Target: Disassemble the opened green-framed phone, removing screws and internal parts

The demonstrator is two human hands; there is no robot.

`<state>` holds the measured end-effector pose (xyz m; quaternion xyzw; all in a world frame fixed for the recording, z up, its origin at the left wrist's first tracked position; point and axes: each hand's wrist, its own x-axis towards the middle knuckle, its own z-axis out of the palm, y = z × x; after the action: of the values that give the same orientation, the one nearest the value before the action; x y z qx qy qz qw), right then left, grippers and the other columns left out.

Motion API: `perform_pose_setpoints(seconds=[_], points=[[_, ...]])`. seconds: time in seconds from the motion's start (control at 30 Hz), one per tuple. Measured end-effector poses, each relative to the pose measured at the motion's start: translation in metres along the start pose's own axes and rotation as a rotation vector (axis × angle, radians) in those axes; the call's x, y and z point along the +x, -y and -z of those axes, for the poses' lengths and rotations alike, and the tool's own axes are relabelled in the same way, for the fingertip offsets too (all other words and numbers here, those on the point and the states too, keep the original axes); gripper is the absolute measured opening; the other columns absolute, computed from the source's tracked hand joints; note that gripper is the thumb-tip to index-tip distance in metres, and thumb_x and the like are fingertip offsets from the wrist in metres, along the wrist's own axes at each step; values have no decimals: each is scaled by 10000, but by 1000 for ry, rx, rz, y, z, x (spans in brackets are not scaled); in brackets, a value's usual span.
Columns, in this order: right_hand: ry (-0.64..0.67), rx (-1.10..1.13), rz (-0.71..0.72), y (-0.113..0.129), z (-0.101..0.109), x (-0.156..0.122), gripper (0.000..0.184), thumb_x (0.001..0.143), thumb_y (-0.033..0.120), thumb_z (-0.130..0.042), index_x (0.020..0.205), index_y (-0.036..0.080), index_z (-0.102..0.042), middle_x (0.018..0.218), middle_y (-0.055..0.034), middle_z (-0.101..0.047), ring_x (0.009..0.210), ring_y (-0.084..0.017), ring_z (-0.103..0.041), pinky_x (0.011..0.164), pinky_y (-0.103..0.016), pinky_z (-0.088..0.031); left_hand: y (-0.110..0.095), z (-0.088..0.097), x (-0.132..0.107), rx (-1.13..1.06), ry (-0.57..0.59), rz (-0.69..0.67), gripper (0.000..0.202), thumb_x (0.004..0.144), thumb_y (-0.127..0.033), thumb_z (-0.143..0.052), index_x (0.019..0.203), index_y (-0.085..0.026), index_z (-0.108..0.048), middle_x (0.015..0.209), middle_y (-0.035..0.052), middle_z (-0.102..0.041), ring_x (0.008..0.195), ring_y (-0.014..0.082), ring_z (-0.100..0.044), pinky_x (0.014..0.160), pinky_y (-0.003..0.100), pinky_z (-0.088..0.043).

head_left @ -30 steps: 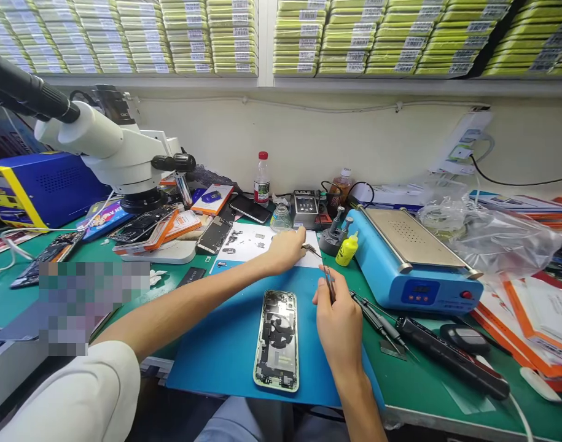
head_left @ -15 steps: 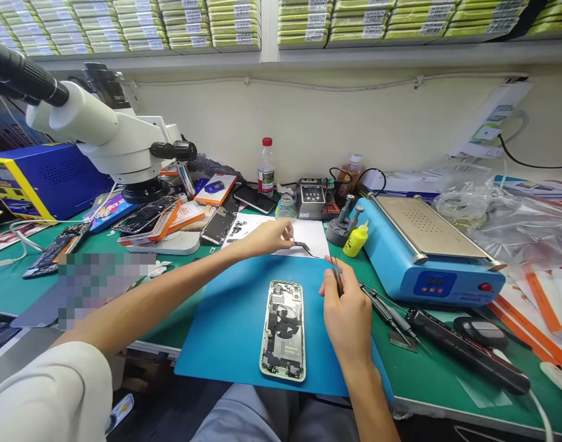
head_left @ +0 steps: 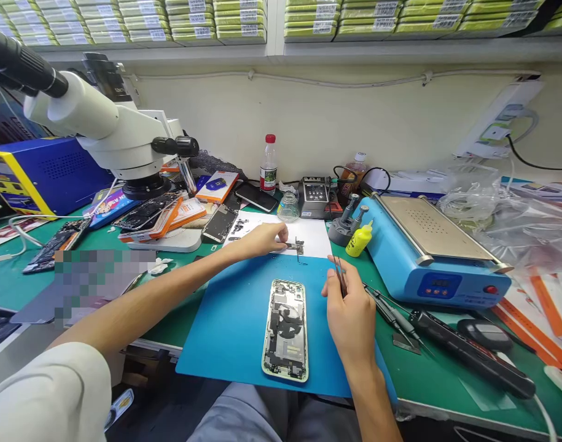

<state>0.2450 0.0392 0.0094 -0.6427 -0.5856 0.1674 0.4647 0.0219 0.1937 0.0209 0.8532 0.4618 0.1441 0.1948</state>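
My left hand [head_left: 268, 238] reaches over the white paper [head_left: 315, 228], its thumb and fingers pinched on one end of a small dark flex cable [head_left: 297, 247]. The cable's thin tail hangs toward the blue mat [head_left: 230, 313]. In my right hand [head_left: 351, 307], a pair of tweezers [head_left: 339, 273] is gripped with the tips pointing up and away from me. Between the hands and nearer to me lies an opened phone housing [head_left: 285, 331] with a pale green frame. Its inner parts show, and neither hand touches it.
Screwdrivers [head_left: 394, 314] and a black handheld tool [head_left: 469, 353] lie right of the mat. Behind them stand a blue heating plate machine [head_left: 400, 258] and a yellow bottle [head_left: 359, 239]. A glass jar [head_left: 288, 206] borders the paper. At left are a microscope [head_left: 119, 135] and stacked phone parts [head_left: 147, 215].
My left hand has turned the flex cable, so its broader, branched side now shows. My right hand keeps the tweezers in nearly the same place. The whole view has shifted slightly.
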Motion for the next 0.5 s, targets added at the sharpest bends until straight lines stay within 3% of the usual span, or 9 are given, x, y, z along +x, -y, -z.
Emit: perform_pose_setpoints(seconds=[0.2,0.33,0.4,0.5], points=[[8,-4,6,0,0,1,498,1075,490,-472,1381,193,-729,772,-40,-728,657,-236,-655,679,-366,-484,-2,-4,2,26,-29,-30,397,1103,-407,-765,1427,-186,-707,1436,127,-725,1221,288,-753,1034,513,-669],[1,-13,-1,-1,0,2,499,1065,496,-481,1375,193,-728,764,-34,-726,644,-235,-653,677,-368,-489,-10,9,-4,53,-103,-20,370,1100,-407,-770,1387,-179,-722,1404,120,-736,1203,278,-755,1031,507,-667],[-14,-18,-8,-2,-1,2,516,1060,517,-484,1383,195,-724,799,-45,-745,668,-243,-674,686,-373,-503,-17,21,-15,63,-173,9,300,1107,-407,-753,1295,-173,-739,1290,98,-766,1125,256,-761,995,469,-658],[-63,-26,-22,-4,-2,2,547,1063,561,-490,1401,197,-717,914,-84,-785,785,-267,-733,725,-379,-536,-35,35,-46,71,-278,73,273,1168,-431,-592,1070,-206,-711,879,25,-741,840,234,-734,799,352,-577]])
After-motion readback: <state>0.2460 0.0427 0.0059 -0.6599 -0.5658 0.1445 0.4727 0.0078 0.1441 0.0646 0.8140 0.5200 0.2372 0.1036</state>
